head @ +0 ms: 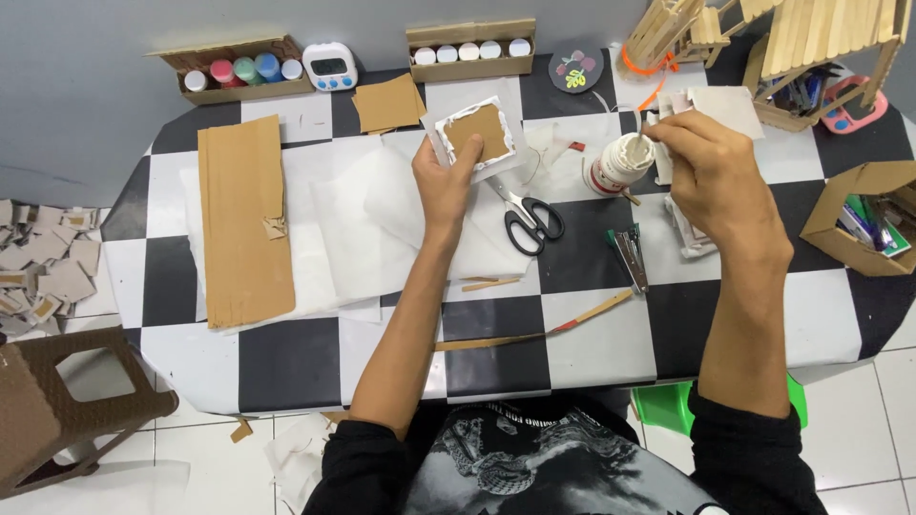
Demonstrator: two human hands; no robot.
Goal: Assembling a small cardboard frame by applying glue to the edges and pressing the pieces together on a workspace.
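Gripping a cardboard square (477,133), left hand (441,181) stretches forward, thumb up

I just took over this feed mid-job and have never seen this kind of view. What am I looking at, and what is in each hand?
There is no machine here: one camera sits on a person's head and looks down at their two bare hands over a black-and-white checkered table. The left hand holds a small cardboard square with white glued edges. The right hand dips a thin stick into a white glue pot. On the table lie black-handled scissors, a stapler, a long cardboard sheet, white paper sheets and wooden sticks. Paint pots in cardboard trays and a small timer stand at the back.
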